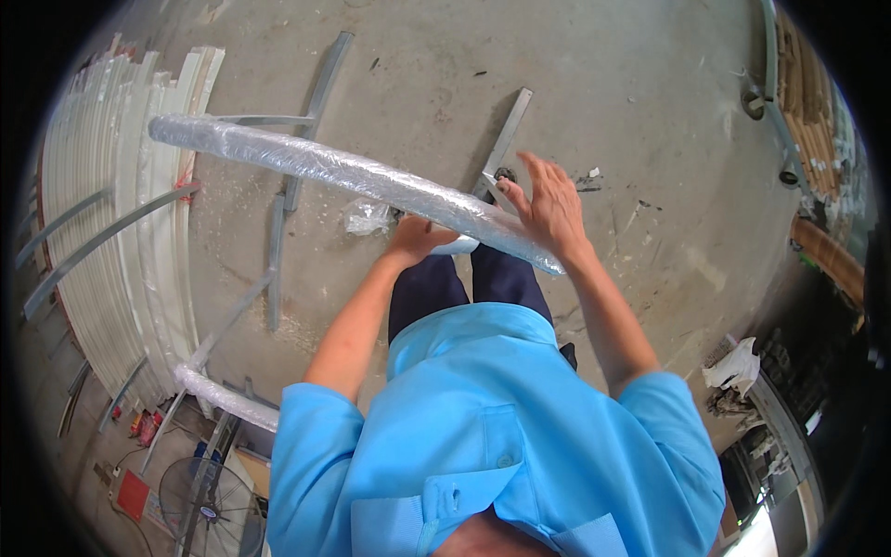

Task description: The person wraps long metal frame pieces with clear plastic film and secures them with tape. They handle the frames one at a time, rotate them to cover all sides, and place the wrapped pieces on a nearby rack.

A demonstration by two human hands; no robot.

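A long white bundle wrapped in clear plastic film runs from the upper left down to the middle, resting across a grey metal frame. My left hand is under the bundle near its lower end, gripping a roll of film there. My right hand is spread with fingers apart, pressing on the film at the bundle's lower end. My dark trousers and blue shirt fill the lower middle.
Stacked white curved profiles lie at the left. A second wrapped bundle sits at lower left near a floor fan. Metal bars lie on the concrete floor. Cardboard tubes stand at the right, and a crumpled white bag.
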